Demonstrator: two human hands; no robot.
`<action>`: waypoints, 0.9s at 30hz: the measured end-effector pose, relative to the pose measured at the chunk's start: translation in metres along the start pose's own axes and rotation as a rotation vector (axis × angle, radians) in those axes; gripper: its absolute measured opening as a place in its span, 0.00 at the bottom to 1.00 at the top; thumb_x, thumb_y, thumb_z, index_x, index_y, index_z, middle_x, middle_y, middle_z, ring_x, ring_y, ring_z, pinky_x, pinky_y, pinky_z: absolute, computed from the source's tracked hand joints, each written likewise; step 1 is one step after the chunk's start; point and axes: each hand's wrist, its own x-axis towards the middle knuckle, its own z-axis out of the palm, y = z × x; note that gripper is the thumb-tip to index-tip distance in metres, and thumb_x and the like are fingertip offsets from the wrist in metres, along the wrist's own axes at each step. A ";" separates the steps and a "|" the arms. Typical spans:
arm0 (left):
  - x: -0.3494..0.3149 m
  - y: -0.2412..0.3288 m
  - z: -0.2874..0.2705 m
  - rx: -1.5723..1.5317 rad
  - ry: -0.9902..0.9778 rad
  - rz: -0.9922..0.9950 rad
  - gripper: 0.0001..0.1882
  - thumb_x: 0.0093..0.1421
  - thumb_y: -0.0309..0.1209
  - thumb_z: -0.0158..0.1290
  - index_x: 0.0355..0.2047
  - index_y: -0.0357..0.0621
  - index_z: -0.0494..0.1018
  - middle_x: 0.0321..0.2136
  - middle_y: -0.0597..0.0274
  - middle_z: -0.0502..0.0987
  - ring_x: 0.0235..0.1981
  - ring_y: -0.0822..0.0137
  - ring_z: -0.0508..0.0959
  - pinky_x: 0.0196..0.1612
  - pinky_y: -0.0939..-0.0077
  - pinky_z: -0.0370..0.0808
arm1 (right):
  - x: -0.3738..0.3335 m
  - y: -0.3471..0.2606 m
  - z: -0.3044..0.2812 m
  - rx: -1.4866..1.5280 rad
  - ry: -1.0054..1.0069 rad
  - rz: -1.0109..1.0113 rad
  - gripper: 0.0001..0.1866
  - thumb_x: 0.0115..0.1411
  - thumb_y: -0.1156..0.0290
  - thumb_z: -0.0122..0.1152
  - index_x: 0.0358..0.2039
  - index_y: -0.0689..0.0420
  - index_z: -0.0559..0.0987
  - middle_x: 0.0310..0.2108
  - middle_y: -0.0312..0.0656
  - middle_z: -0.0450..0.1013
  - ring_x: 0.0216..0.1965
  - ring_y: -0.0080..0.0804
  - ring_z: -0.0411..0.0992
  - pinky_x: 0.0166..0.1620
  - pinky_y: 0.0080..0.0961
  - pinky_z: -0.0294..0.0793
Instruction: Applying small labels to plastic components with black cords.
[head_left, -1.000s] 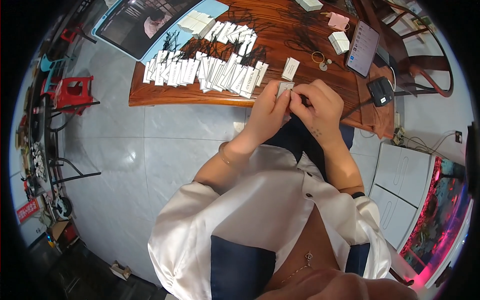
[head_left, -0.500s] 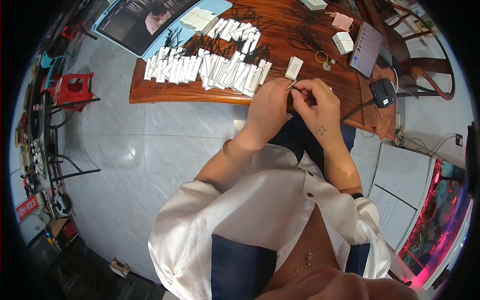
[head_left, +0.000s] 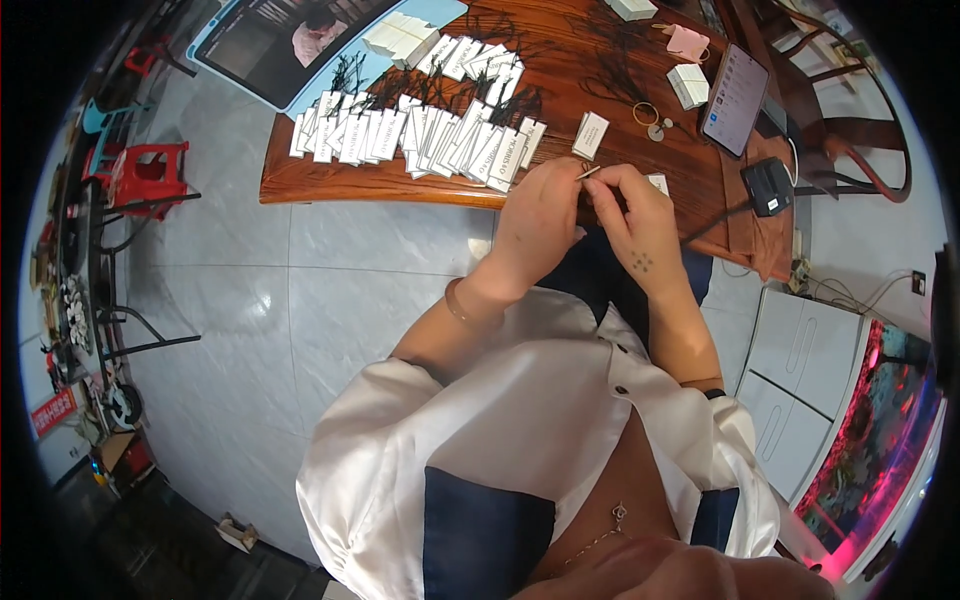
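Observation:
My left hand (head_left: 540,218) and my right hand (head_left: 638,222) meet at the table's front edge, fingertips pinched together. Between them is a thin hang tag (head_left: 589,172), seen nearly edge-on; whether a string runs through it is hidden by my fingers. Just beyond my fingertips lies a small stack of white tags (head_left: 590,135). Another white tag (head_left: 657,183) peeks out beside my right hand. To the left, overlapping rows of white hang tags (head_left: 450,142) with black strings (head_left: 525,103) spread along the wooden table (head_left: 560,65).
A blue-framed screen (head_left: 262,50) stands at the far left, beside a block of stacked tags (head_left: 402,40). At right are a phone (head_left: 735,100), a yellow ring (head_left: 645,114), a small white stack (head_left: 688,86) and a black box (head_left: 766,187) with a cable. Red stools (head_left: 150,180) stand left.
My right hand's fingers have shifted slightly, straightening a little and uncovering more of the white tag beside them. The pinched tag has turned slightly. My left hand has barely moved.

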 end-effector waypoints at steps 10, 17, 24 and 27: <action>0.003 0.005 -0.013 -0.406 -0.400 -0.207 0.07 0.63 0.27 0.44 0.37 0.36 0.68 0.26 0.53 0.72 0.26 0.57 0.74 0.31 0.67 0.71 | 0.016 0.020 -0.023 0.597 -0.199 0.166 0.06 0.61 0.74 0.56 0.35 0.64 0.77 0.30 0.34 0.71 0.31 0.19 0.70 0.35 0.16 0.69; 0.005 0.008 -0.015 -0.534 -0.367 -0.352 0.10 0.66 0.29 0.42 0.34 0.38 0.71 0.22 0.61 0.72 0.23 0.69 0.71 0.30 0.76 0.69 | 0.014 0.031 -0.012 0.776 0.013 0.159 0.06 0.63 0.72 0.54 0.36 0.62 0.74 0.31 0.36 0.73 0.31 0.19 0.68 0.38 0.16 0.70; 0.006 0.009 -0.016 -0.398 -0.365 -0.299 0.10 0.64 0.30 0.46 0.42 0.39 0.70 0.25 0.58 0.72 0.25 0.60 0.75 0.29 0.68 0.71 | 0.006 0.025 -0.008 0.668 0.058 0.092 0.06 0.62 0.75 0.55 0.38 0.63 0.74 0.32 0.38 0.73 0.33 0.19 0.69 0.39 0.15 0.70; 0.000 0.002 -0.006 -0.161 -0.224 -0.046 0.10 0.61 0.29 0.49 0.41 0.40 0.71 0.25 0.58 0.72 0.27 0.58 0.75 0.30 0.65 0.72 | 0.003 0.018 -0.007 0.612 0.069 0.066 0.06 0.61 0.76 0.56 0.38 0.64 0.74 0.33 0.37 0.72 0.35 0.19 0.70 0.39 0.15 0.69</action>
